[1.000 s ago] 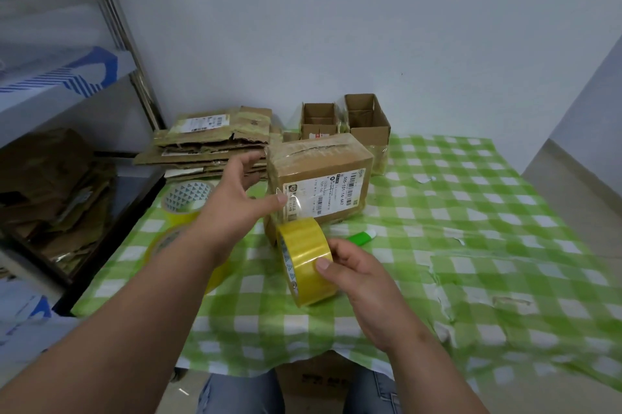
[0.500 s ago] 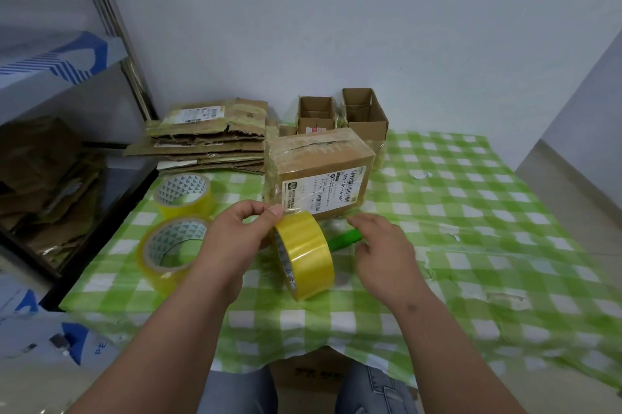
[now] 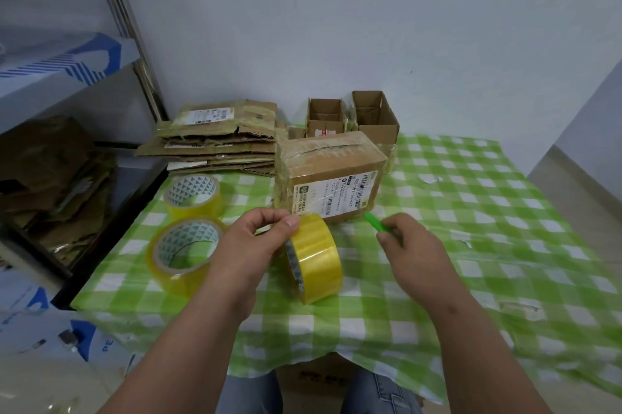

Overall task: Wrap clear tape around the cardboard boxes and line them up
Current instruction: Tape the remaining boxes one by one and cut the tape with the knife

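- Up close, we see a person seated at a table (image 3: pixel 505 245) covered in green-and-white check, both bare forearms reaching in over its near edge.
- We find the left hand (image 3: pixel 250 242) curled round a roll of yellow-tinted clear tape (image 3: pixel 314 257), thumb and fingertips pinching the roll's upper rim; the roll stands on edge on the cloth, just in front of the box.
- We see the right hand (image 3: pixel 409 245) with its fingers closed on a small green tool (image 3: pixel 377 223), whose tip points toward the box's lower right corner; we cannot tell what kind of tool it is.
- We note the closed cardboard box (image 3: pixel 331 174) sitting mid-table, glossy with tape over its top seam and sides, a printed shipping label on the face turned toward us.
- We count two more tape rolls lying flat at the left: a near roll (image 3: pixel 183 253) just beside the left wrist and a far roll (image 3: pixel 193 196) behind it.
- We see a stack of flattened cardboard (image 3: pixel 215 140) at the back left, touching the box's left side or nearly so.
- We see two small open-topped cartons (image 3: pixel 351 115) standing side by side against the white wall behind the box.
- We glimpse metal shelving (image 3: pixel 67 83) at the far left, holding more crumpled cardboard.
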`<state>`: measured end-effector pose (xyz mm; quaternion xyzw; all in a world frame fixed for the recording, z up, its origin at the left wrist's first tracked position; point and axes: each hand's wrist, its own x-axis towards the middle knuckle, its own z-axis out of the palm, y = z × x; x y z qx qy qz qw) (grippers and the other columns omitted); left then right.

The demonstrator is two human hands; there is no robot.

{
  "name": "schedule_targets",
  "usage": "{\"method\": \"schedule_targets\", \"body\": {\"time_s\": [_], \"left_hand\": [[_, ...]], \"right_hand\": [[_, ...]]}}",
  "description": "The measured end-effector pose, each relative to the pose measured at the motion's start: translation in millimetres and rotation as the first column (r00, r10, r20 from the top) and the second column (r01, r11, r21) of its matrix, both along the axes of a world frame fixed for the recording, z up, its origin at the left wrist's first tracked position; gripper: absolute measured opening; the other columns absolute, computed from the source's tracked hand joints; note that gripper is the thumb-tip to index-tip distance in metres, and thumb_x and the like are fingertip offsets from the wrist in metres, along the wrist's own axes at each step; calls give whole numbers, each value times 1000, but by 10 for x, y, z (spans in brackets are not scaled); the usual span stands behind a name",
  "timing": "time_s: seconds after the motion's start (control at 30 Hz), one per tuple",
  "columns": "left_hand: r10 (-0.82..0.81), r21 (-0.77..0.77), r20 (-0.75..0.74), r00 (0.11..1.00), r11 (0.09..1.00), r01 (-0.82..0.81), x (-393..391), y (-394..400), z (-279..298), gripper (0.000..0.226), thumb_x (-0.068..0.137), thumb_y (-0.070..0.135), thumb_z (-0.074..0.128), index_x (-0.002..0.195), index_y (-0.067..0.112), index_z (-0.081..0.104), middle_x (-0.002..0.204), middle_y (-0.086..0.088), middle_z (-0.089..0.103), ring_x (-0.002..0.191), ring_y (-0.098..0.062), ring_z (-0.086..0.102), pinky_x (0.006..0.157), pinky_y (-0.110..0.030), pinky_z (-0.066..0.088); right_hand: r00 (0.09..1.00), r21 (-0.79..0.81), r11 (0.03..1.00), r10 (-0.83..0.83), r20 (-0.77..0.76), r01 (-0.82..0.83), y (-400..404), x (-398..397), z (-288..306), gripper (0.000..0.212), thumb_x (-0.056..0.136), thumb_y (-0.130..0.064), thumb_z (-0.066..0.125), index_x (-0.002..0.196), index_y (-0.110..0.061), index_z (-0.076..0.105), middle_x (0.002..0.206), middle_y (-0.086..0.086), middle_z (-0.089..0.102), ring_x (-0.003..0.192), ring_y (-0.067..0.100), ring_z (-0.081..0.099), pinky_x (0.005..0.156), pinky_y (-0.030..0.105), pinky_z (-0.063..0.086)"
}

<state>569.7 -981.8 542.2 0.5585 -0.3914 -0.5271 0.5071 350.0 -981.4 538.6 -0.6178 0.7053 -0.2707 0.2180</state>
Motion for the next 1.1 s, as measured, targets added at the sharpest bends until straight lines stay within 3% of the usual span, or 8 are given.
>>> {"method": "schedule_targets", "body": {"time_s": [0.07, 0.17, 0.37, 0.5, 0.67, 0.87, 1.1], "left_hand": [[-3, -7, -12, 1000, 1000, 3, -11, 0, -2, 18, 78, 32, 78, 91, 19, 73, 99, 1, 76, 103, -25, 68, 100, -51, 50], [9, -23, -1, 1000, 1000, -9, -33, 14, 9, 13, 81, 28, 76, 88, 19, 72, 93, 1, 76, 98, -23, 69, 95, -46, 53], [40, -90, 70, 997, 995, -34, -67, 49, 16, 5, 85, 23, 73, 88, 19, 72, 79, 10, 73, 69, 4, 63, 67, -19, 48], [69, -131, 75, 995, 990, -58, -104, 63, 7, 2, 87, 18, 72, 88, 16, 72, 69, 12, 68, 58, 7, 57, 56, -8, 45], [83, -145, 80, 993, 987, -71, -126, 81, 17, 1, 88, 17, 72, 88, 17, 71, 75, 10, 69, 64, 7, 60, 57, -7, 45], [69, -145, 79, 995, 988, -57, -107, 79, 11, 3, 87, 19, 72, 90, 17, 72, 75, 11, 69, 68, 5, 60, 60, -8, 45], [79, -147, 84, 993, 987, -66, -126, 82, 12, 3, 87, 21, 71, 90, 18, 72, 79, 9, 70, 70, 3, 61, 61, -9, 46]], "right_hand": [[985, -90, 994, 69, 158, -55, 31, 49, 192, 8, 98, -22, 56, 99, -30, 58, 74, -9, 57, 69, 10, 54, 66, 29, 43], [963, -115, 977, 197, 183, -178, 59, 174, 448, 16, 98, -24, 58, 110, -33, 64, 77, -12, 59, 67, 6, 55, 65, 27, 47], [949, -52, 950, 303, -86, -308, 43, 420, 704, 26, 97, -32, 57, 119, -28, 70, 111, -9, 71, 102, 13, 64, 93, 36, 50], [923, -29, 947, 304, -235, -319, 23, 516, 758, 27, 98, -33, 54, 118, -29, 71, 115, -5, 71, 110, 17, 61, 100, 41, 44], [906, -52, 951, 273, -323, -305, -19, 587, 736, 28, 98, -35, 50, 113, -28, 72, 107, -4, 72, 101, 19, 63, 95, 42, 46], [943, -66, 960, 253, -216, -273, 17, 559, 789, 26, 98, -33, 54, 116, -26, 71, 111, -6, 71, 99, 16, 64, 97, 43, 46], [937, -73, 956, 260, -234, -284, -20, 595, 736, 27, 98, -34, 54, 116, -24, 72, 111, -3, 72, 98, 17, 64, 95, 42, 47]]}}
